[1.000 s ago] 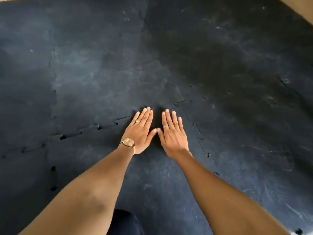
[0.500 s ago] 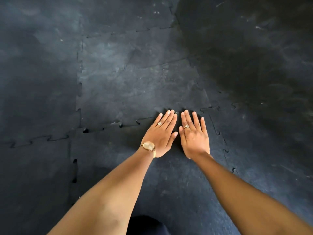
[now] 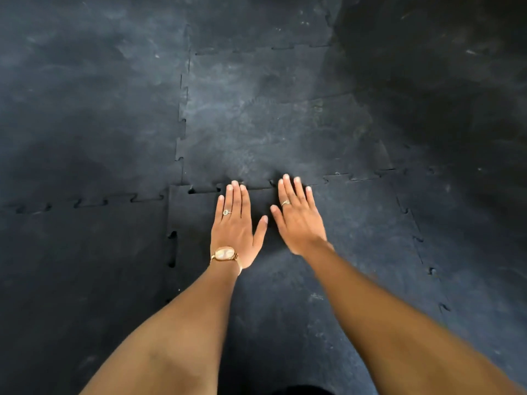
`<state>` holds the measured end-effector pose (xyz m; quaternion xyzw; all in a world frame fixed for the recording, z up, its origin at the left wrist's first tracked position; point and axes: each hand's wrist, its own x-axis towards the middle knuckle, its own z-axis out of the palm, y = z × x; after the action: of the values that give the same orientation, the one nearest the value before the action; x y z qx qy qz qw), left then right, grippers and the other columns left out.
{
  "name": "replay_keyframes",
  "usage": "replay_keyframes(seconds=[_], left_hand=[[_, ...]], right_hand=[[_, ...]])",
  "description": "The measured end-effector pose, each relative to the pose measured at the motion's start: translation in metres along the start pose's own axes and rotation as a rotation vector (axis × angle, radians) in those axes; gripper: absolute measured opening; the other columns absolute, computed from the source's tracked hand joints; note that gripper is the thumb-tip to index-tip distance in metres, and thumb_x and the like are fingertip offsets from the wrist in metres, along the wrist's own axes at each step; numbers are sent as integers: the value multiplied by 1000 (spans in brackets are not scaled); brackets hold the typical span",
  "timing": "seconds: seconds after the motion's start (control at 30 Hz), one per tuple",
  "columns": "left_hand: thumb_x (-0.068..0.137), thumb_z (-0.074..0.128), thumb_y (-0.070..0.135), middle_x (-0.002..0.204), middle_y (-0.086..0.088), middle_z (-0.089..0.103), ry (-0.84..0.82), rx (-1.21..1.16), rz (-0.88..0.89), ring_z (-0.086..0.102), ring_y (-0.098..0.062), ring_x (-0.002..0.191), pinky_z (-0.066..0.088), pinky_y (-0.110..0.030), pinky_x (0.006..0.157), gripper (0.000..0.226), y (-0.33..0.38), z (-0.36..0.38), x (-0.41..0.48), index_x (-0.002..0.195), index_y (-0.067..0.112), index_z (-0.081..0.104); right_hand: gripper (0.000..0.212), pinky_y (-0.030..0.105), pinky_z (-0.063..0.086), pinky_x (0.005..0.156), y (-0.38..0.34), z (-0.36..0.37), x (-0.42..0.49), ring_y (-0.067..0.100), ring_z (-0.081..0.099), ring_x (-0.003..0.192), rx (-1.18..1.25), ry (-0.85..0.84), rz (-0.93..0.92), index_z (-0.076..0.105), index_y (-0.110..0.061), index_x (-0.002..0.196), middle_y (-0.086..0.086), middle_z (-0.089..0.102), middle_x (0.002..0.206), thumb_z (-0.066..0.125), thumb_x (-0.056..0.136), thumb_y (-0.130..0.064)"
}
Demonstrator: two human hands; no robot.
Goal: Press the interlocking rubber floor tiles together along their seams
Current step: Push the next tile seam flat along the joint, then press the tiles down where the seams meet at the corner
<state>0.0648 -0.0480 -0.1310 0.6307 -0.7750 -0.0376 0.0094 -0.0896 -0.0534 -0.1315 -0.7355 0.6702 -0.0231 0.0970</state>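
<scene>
Head view: left hand [image 3: 234,226] and right hand [image 3: 296,218] flat, fingers spread, palms down on near rubber tile [image 3: 285,295], fingertips at toothed seam [image 3: 256,186] joining far tile [image 3: 256,118]. Nothing gripped.

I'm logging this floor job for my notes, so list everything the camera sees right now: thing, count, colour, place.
Rubber floor tiles: several, exact count unclear, black with grey scuffs, covering the whole floor.
Seams: several, dark zigzag lines, one running left to right at the fingertips, others running away from and toward the camera left and right of the hands.
Open gaps: a few, black, in the seam left of the left hand.
Watch: one, gold, left wrist.
Rings: two, one per hand.
Left hand: flat, fingers at the seam.
Right hand: flat, beside the left.
</scene>
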Motion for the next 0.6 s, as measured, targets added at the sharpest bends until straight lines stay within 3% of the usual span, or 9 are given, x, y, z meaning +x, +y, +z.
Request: replay_keyframes(seconds=[0.13, 0.6], left_hand=[[95, 8, 52, 162, -13, 0, -51, -56, -1, -3, -23, 150, -2, -38, 122, 76, -1, 4, 4, 154, 4, 3], [98, 15, 49, 162, -12, -3, -95, -87, -20, -7, -22, 150, -3, -39, 122, 73, -1, -1, 1, 153, 4, 0]], right_hand=[[64, 42, 0, 122, -4, 14, 4, 20, 0, 150, -67, 9, 65, 7, -11, 153, 4, 6, 162, 4, 98, -42], [62, 43, 0, 122, -4, 8, 1, 20, 2, 150, -60, 13, 38, 9, -11, 153, 2, 8, 162, 11, 100, -42]])
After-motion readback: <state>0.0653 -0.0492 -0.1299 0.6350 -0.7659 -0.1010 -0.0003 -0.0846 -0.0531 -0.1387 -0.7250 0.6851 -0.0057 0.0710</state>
